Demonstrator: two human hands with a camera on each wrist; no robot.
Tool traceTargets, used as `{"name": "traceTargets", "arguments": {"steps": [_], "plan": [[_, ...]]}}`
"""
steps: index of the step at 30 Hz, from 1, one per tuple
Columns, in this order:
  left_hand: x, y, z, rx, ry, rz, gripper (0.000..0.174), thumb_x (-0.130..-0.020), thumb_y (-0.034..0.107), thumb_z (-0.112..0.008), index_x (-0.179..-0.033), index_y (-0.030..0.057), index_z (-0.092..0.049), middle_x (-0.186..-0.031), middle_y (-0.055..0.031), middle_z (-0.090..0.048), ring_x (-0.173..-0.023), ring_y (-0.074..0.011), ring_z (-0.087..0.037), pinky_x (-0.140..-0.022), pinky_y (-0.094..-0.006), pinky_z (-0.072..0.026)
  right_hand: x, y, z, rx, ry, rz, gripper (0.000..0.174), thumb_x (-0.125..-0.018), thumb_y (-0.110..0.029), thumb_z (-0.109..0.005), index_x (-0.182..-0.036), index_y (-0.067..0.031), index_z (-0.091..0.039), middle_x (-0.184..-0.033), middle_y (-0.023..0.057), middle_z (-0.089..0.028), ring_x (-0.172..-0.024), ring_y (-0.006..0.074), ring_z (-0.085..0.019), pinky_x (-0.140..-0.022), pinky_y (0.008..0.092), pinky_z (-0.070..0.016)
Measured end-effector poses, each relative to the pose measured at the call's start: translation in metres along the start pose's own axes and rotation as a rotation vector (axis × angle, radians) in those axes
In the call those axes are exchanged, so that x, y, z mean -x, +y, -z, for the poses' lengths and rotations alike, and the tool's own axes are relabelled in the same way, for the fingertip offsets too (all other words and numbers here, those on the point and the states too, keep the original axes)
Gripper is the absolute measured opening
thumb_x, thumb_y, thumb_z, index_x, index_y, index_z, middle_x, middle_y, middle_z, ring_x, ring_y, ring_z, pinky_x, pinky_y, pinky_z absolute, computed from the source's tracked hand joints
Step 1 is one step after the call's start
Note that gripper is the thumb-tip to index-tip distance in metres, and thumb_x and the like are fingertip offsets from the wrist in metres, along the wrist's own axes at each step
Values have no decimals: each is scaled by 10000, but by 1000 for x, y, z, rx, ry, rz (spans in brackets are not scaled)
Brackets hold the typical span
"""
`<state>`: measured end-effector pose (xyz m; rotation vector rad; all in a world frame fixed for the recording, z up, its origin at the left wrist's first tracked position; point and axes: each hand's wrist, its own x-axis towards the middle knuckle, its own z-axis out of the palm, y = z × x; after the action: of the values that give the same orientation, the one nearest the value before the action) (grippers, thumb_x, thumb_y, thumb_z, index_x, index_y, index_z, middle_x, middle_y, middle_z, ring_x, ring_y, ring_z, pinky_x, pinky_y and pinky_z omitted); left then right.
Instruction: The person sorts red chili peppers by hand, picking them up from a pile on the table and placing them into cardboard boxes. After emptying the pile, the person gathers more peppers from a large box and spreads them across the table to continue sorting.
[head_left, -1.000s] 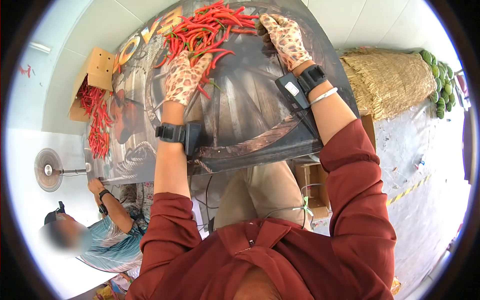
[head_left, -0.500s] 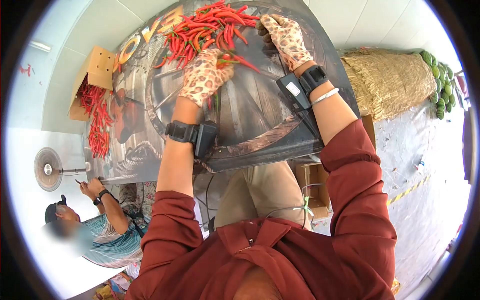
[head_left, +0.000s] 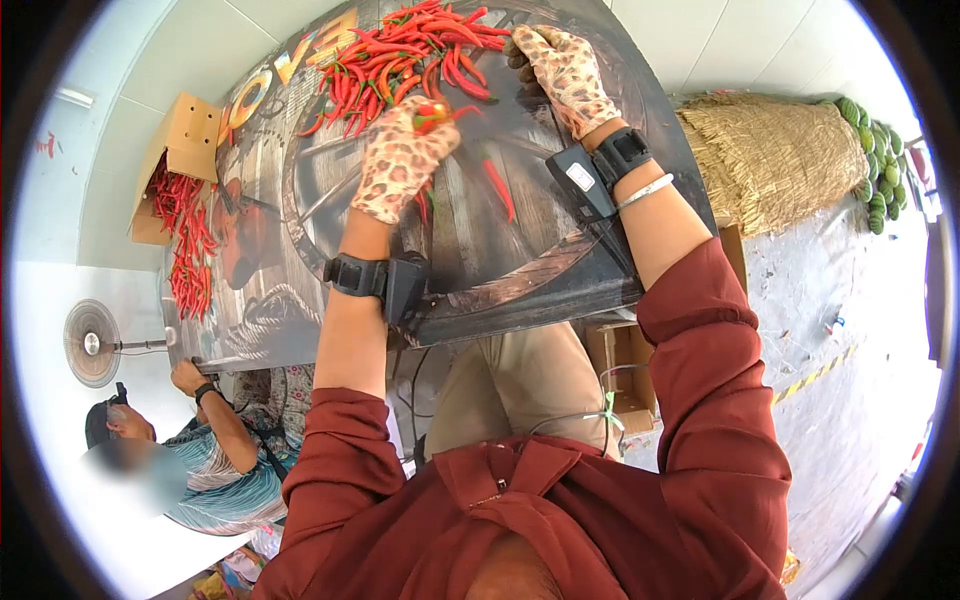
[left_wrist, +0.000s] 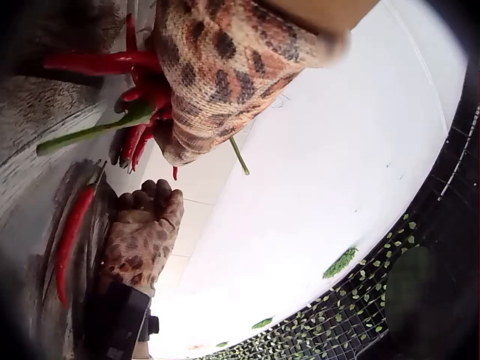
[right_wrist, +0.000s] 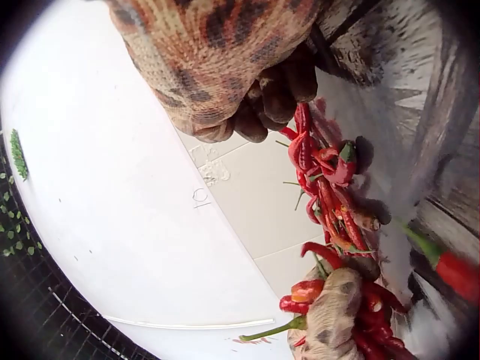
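My gloved left hand (head_left: 405, 160) is raised over the table, its fingers curled round several red chilies (left_wrist: 154, 82) with green stems, which stick out past the glove (left_wrist: 225, 71). The main chili pile (head_left: 390, 60) spreads just beyond it. At the pile's right end is my gloved right hand (head_left: 568, 80), its fingers loosely curled with dark tips; no chili shows inside them in the right wrist view (right_wrist: 217, 67). A single chili (head_left: 498, 190) lies on the table between the hands, and another (head_left: 423, 205) is beside my left wrist.
The dark patterned table (head_left: 550, 285) runs toward my body. At its left stands a cardboard box (head_left: 197, 140) with chilies spilling out (head_left: 190, 270). Another person (head_left: 225, 470) sits at the lower left near a fan (head_left: 92, 343). Straw matting (head_left: 770, 165) and green fruits (head_left: 880, 160) are at the right.
From the pile's near edge, my left hand has moved slightly right and lifted with chilies in its grip. A single chili now lies between the hands. My right hand has barely moved.
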<state>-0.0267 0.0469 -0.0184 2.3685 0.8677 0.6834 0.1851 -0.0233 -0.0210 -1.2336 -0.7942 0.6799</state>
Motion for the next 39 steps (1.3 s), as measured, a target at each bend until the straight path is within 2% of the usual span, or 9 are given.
{"name": "traceTargets", "arguments": {"steps": [3,5,12,19,23,25,29,31,39], "plan": [[4,13,6,205,64,107,279,-771,182,-653,-1010,49,-601,-901,-125,-649,-829,-221,-636,-731,-323,-500,-1,4,2,11,-15,46,232,-907,-261,-600,-914,-40,-669,-754,4,-638,-598,55,-522,-537,213,-436],[0,0,0,333,22,-42,276,-759,137,-666,-997,19,-592,-881,-112,-648,-817,-201,-629,-727,-304,-501,-3,5,1,11,-7,45,234,-908,-261,-599,-912,-38,-669,-756,5,-639,-598,54,-522,-536,214,-436],[13,24,-12,-25,-281,-222,350,-744,114,-682,-1078,29,-623,-1008,-107,-663,-894,-181,-634,-803,-287,-503,-1,3,0,50,10,52,238,-913,-254,-593,-913,-28,-667,-760,7,-637,-624,53,-529,-550,216,-437],[14,33,-10,-139,-264,-292,347,-754,119,-686,-1083,27,-624,-1038,-110,-658,-927,-200,-631,-823,-301,-501,-2,3,0,-3,-21,27,233,-918,-240,-585,-911,-20,-659,-760,10,-625,-624,58,-524,-550,214,-435],[16,26,-15,82,-267,-248,407,-762,157,-690,-1132,20,-588,-1060,-129,-649,-953,-228,-630,-841,-313,-498,-2,2,-1,-21,-7,9,222,-919,-228,-584,-912,-18,-655,-766,14,-623,-617,59,-518,-542,210,-430],[16,36,-14,47,-264,-69,500,-755,235,-709,-1176,17,-549,-1073,-151,-640,-971,-266,-628,-867,-332,-489,-3,4,0,-21,-2,12,221,-919,-227,-584,-913,-17,-654,-765,14,-621,-614,58,-516,-539,208,-428],[18,50,-10,-141,-212,-111,545,-746,288,-728,-1181,20,-536,-1071,-153,-640,-984,-272,-629,-868,-345,-487,-4,5,1,-11,-22,24,223,-919,-229,-585,-917,-17,-655,-765,14,-623,-610,56,-515,-535,204,-426],[18,66,-4,-54,-379,4,537,-729,285,-745,-1159,26,-552,-1077,-151,-637,-992,-271,-627,-862,-347,-486,-3,4,1,-4,-25,25,224,-918,-229,-586,-918,-17,-656,-766,15,-624,-610,55,-515,-535,203,-426],[20,61,-3,-140,-355,-66,487,-707,229,-737,-1129,44,-579,-1082,-160,-625,-1003,-296,-611,-845,-362,-486,-5,6,1,1,-21,35,229,-916,-233,-589,-933,-16,-660,-780,18,-638,-615,64,-524,-544,218,-434]]}}
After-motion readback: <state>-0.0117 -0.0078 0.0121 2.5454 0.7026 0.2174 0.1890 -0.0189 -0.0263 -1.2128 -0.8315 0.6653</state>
